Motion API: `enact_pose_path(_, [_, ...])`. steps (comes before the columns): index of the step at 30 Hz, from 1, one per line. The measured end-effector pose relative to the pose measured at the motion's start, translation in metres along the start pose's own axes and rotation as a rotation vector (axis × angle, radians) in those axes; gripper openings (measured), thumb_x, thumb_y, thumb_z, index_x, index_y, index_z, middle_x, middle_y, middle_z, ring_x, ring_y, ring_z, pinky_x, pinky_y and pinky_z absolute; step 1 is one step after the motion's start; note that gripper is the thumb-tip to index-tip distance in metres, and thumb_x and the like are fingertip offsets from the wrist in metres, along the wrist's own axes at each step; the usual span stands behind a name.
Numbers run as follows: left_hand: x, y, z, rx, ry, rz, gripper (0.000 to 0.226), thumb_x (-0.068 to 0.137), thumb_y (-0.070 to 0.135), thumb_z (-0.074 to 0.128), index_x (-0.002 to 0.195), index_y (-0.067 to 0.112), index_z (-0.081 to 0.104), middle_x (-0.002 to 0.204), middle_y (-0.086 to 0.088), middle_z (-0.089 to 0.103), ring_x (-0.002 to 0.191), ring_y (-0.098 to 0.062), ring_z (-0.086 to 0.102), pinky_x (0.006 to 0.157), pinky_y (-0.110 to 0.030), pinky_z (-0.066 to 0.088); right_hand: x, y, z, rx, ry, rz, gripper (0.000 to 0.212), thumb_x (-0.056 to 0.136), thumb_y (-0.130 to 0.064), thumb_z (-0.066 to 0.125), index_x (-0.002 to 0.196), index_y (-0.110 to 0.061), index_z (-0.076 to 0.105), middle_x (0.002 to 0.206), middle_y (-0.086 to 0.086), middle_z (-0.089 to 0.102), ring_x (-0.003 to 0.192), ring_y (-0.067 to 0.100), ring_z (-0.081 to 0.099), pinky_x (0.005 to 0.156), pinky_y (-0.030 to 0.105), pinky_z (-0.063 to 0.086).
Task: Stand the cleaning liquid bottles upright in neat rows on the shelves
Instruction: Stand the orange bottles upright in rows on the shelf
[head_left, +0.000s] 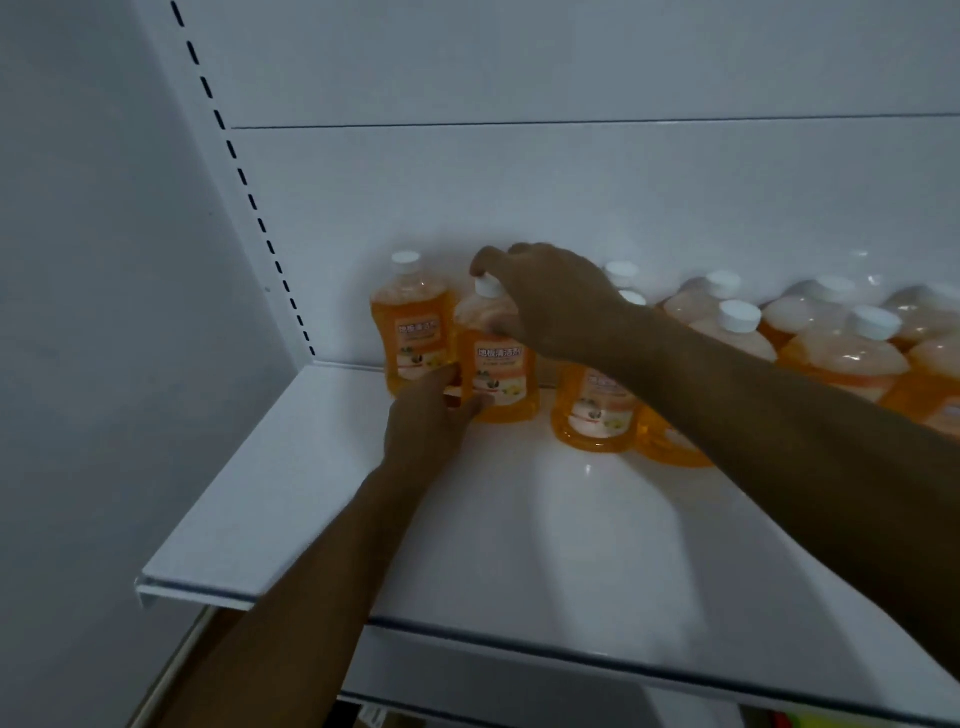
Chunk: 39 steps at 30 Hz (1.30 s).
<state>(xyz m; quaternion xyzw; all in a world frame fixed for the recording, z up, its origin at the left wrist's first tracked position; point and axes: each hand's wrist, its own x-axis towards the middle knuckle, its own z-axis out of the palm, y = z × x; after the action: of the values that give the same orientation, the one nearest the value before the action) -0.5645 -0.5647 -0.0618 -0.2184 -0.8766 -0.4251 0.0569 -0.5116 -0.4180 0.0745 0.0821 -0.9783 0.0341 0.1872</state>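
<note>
bottle (498, 358) standing at frame centre-left on shelf (322, 467) | right hand (550, 306) fingers pinching its cap, left hand (426, 415) fingers pressing its base, seemingly uncurled | probably heavy with liquid, rigid, slick plastic | gripping neck and base is suiting it best

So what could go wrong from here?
1. The right hand grips the bottle high, near its cap; a push could tip it into the corner bottle.
2. The right forearm crosses low over the next bottle and might topple it.
</note>
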Motion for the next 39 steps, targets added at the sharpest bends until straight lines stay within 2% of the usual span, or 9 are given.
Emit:
enact_pose_path(7, [0.018, 0.008, 0.024, 0.074, -0.017, 0.086, 0.035, 0.092, 0.036, 0.061, 0.125, 0.023, 0.062, 0.116, 0.002, 0.069, 0.096, -0.014, 0.067, 0.084, -0.035, 0.054, -0.001, 0.019, -0.004, -0.088, -0.029, 0.073, 0.048, 0.089, -0.028, 0.066, 0.130, -0.014, 0.047, 0.113, 0.012, 0.061, 0.100, 0.031, 0.061, 0.081, 0.039, 0.050])
enact_pose_path(12, [0.025, 0.004, 0.026, 0.129, -0.026, 0.141, 0.035, 0.094, 0.035, 0.058, 0.127, 0.022, 0.061, 0.116, 0.001, 0.070, 0.099, -0.016, 0.067, 0.083, -0.036, 0.055, 0.009, 0.024, 0.000, -0.110, -0.018, 0.098, 0.034, 0.090, -0.008, 0.061, 0.122, -0.011, 0.053, 0.112, 0.010, 0.054, 0.092, 0.028, 0.061, 0.069, 0.030, 0.046])
enact_pose_path(17, [0.027, 0.001, 0.030, 0.196, -0.017, 0.113, 0.038, 0.095, 0.042, 0.054, 0.129, 0.026, 0.058, 0.116, 0.002, 0.069, 0.101, -0.019, 0.067, 0.083, -0.042, 0.056, 0.012, 0.025, 0.002, -0.106, -0.026, 0.103, 0.036, 0.089, -0.004, 0.060, 0.124, -0.010, 0.053, 0.115, 0.010, 0.056, 0.097, 0.030, 0.060, 0.079, 0.035, 0.051])
enact_pose_path(20, [0.027, 0.003, 0.030, 0.228, -0.030, 0.115, 0.039, 0.096, 0.042, 0.052, 0.131, 0.025, 0.055, 0.116, -0.001, 0.069, 0.102, -0.022, 0.067, 0.083, -0.043, 0.056, 0.013, 0.022, 0.003, -0.116, -0.024, 0.116, 0.036, 0.087, -0.002, 0.060, 0.121, -0.011, 0.053, 0.112, 0.008, 0.056, 0.095, 0.029, 0.060, 0.077, 0.035, 0.052])
enact_pose_path(24, [0.025, 0.004, 0.024, 0.237, -0.032, 0.058, 0.038, 0.094, 0.043, 0.056, 0.125, 0.021, 0.061, 0.113, 0.001, 0.070, 0.099, -0.017, 0.067, 0.079, -0.032, 0.053, 0.014, 0.019, 0.000, -0.208, -0.034, 0.138, 0.042, 0.087, -0.013, 0.063, 0.126, -0.015, 0.049, 0.113, 0.006, 0.055, 0.092, 0.027, 0.061, 0.074, 0.035, 0.046])
enact_pose_path(27, [0.023, -0.004, 0.002, 0.281, 0.060, 0.025, 0.037, 0.090, 0.049, 0.059, 0.113, 0.022, 0.069, 0.104, 0.005, 0.072, 0.092, -0.013, 0.068, 0.079, -0.030, 0.052, 0.018, 0.012, 0.000, -0.320, 0.027, 0.088, 0.051, 0.088, -0.032, 0.064, 0.132, -0.015, 0.045, 0.121, 0.008, 0.055, 0.106, 0.028, 0.058, 0.090, 0.041, 0.043])
enact_pose_path(31, [0.021, -0.030, -0.035, 0.316, 0.179, -0.059, 0.033, 0.085, 0.056, 0.062, 0.090, 0.024, 0.071, 0.085, 0.004, 0.071, 0.078, -0.017, 0.065, 0.065, -0.025, 0.043, 0.032, -0.008, 0.006, -0.189, 0.103, 0.030, 0.054, 0.090, -0.037, 0.062, 0.135, -0.016, 0.042, 0.126, 0.008, 0.055, 0.112, 0.027, 0.056, 0.096, 0.040, 0.042])
enact_pose_path(34, [0.022, -0.047, -0.048, 0.246, 0.198, -0.153, 0.042, 0.081, 0.059, 0.065, 0.102, 0.023, 0.067, 0.093, 0.006, 0.070, 0.084, -0.015, 0.066, 0.072, -0.031, 0.050, 0.048, -0.022, 0.016, -0.067, 0.071, 0.019, 0.055, 0.091, -0.032, 0.062, 0.139, -0.020, 0.039, 0.126, 0.007, 0.056, 0.109, 0.028, 0.057, 0.088, 0.039, 0.046])
enact_pose_path(39, [0.034, -0.061, -0.048, -0.030, 0.040, -0.177, 0.072, 0.079, 0.046, 0.074, 0.140, 0.017, 0.048, 0.125, 0.001, 0.063, 0.102, -0.016, 0.064, 0.091, -0.037, 0.053, 0.069, -0.031, 0.034, 0.109, -0.063, 0.024, 0.056, 0.087, -0.024, 0.067, 0.136, -0.023, 0.039, 0.120, 0.006, 0.056, 0.104, 0.025, 0.058, 0.078, 0.036, 0.049])
